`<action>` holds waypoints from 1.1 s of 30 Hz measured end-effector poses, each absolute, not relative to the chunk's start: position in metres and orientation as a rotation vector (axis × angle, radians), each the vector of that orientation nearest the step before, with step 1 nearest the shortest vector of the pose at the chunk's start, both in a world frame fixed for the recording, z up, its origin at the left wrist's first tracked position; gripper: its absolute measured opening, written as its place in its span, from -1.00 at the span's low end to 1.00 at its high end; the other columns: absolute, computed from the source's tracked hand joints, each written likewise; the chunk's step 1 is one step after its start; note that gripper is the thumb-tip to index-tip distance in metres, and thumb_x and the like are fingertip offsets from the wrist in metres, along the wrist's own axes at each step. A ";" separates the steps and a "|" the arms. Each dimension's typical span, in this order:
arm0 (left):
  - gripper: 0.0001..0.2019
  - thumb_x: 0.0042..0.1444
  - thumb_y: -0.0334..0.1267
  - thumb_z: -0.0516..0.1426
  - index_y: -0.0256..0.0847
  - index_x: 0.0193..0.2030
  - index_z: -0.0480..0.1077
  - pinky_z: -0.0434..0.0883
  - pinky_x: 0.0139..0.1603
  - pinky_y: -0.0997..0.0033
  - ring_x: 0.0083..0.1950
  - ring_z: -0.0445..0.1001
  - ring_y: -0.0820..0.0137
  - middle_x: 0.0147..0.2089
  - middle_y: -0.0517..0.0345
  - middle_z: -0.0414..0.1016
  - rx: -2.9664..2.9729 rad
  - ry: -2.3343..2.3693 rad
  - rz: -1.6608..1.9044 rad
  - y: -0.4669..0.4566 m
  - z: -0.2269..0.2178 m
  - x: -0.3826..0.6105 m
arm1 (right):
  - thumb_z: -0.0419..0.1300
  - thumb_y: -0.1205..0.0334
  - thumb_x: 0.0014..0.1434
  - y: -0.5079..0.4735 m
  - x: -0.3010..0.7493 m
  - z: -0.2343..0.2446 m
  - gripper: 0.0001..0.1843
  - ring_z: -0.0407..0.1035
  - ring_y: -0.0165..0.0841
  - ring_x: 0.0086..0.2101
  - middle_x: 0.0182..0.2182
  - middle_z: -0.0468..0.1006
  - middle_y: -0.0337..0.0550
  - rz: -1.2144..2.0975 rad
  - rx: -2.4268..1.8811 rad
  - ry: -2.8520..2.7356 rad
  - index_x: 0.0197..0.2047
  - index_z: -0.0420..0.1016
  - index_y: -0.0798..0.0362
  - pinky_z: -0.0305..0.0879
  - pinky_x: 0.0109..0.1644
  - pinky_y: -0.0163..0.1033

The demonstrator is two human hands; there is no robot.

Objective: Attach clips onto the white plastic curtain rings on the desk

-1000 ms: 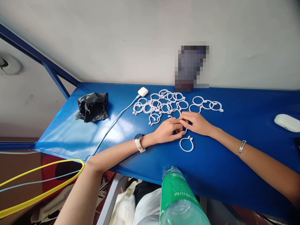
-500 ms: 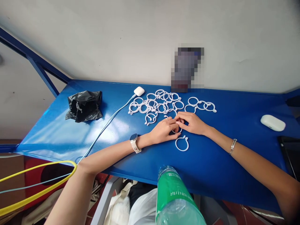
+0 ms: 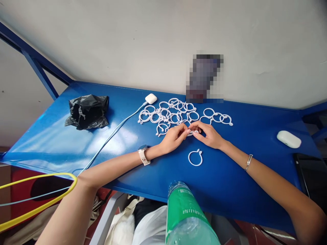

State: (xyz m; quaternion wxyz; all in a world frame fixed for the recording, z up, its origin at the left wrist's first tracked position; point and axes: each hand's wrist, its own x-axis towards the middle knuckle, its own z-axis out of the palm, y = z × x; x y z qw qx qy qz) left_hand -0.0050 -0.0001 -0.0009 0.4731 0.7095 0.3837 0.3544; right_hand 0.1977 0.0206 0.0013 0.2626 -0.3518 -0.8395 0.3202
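Held ring (image 3: 191, 133), one: between both hands, flattened to view, running left–right. Left hand (image 3: 171, 139), right hand (image 3: 209, 135): fingertips pinching it, equally near. Loose ring (image 3: 195, 165): bodyward, apart.

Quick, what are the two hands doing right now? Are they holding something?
Left hand: closed, pinching a white ring.
Right hand: closed, seemingly pinching the same ring from its other side.

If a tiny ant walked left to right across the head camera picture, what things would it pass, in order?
Crumpled black plastic bag → small white rounded case → bare left hand → bare right hand → glossy white oval object.
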 end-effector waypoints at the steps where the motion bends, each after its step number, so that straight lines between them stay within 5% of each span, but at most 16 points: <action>1: -0.64 0.32 0.03 -0.04 -0.22 -0.36 0.22 0.21 -0.38 0.46 -0.45 0.25 0.49 -0.46 0.24 0.31 1.705 0.936 0.880 0.000 -0.002 -0.005 | 0.07 0.21 0.24 0.020 0.198 0.001 -0.82 0.36 -0.40 -0.42 -0.36 0.49 -0.20 0.831 -0.954 -2.271 -0.08 0.35 0.02 0.31 -0.34 -0.31; 10: -0.64 0.32 0.06 -0.06 -0.21 -0.30 0.21 0.23 -0.35 0.45 -0.44 0.26 0.49 -0.46 0.25 0.31 1.589 0.926 0.946 0.000 -0.004 -0.005 | 0.11 0.21 0.26 0.018 0.195 0.001 -0.90 0.36 -0.41 -0.49 -0.43 0.50 -0.25 0.673 -0.977 -2.187 -0.16 0.40 -0.02 0.34 -0.38 -0.30; 20: -0.75 0.31 -0.07 0.00 -0.17 -0.01 0.14 0.27 -0.36 0.48 -0.40 0.30 0.49 -0.39 0.26 0.31 1.601 0.896 0.968 -0.001 -0.004 -0.005 | 0.10 0.11 0.32 0.017 0.197 -0.001 -0.80 0.48 -0.35 -0.45 -0.40 0.59 -0.21 0.713 -1.067 -2.045 -0.12 0.50 -0.04 0.44 -0.31 -0.24; 33: -0.53 0.14 -0.23 0.18 -0.14 0.16 0.13 0.36 -0.40 0.51 -0.40 0.32 0.50 -0.25 0.18 0.34 1.836 0.850 0.842 0.001 -0.006 -0.005 | 0.10 0.03 0.31 0.018 0.199 -0.003 -0.75 0.48 -0.38 -0.52 -0.47 0.58 -0.24 0.725 -1.079 -1.987 -0.20 0.49 -0.01 0.42 -0.36 -0.27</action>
